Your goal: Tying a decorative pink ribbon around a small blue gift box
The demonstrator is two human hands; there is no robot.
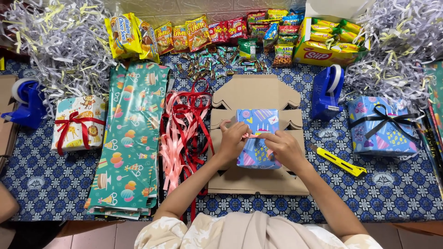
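Working over the blue wrapped box, we keep both hands on its top face, where a short pink ribbon crosses it. Our left hand pinches one end of that ribbon between thumb and fingertips, while our right hand presses its closed fingers on the other end, seemingly to keep the strip flat and taut against the paper. The box sits on a flattened cardboard sheet, which gives it a firm base. Left of the box lies a loose bundle of red and pink ribbons, and beyond that a stack of green wrapping paper. Right of the box we see a yellow utility knife and, behind it, a blue tape dispenser, both within easy reach.
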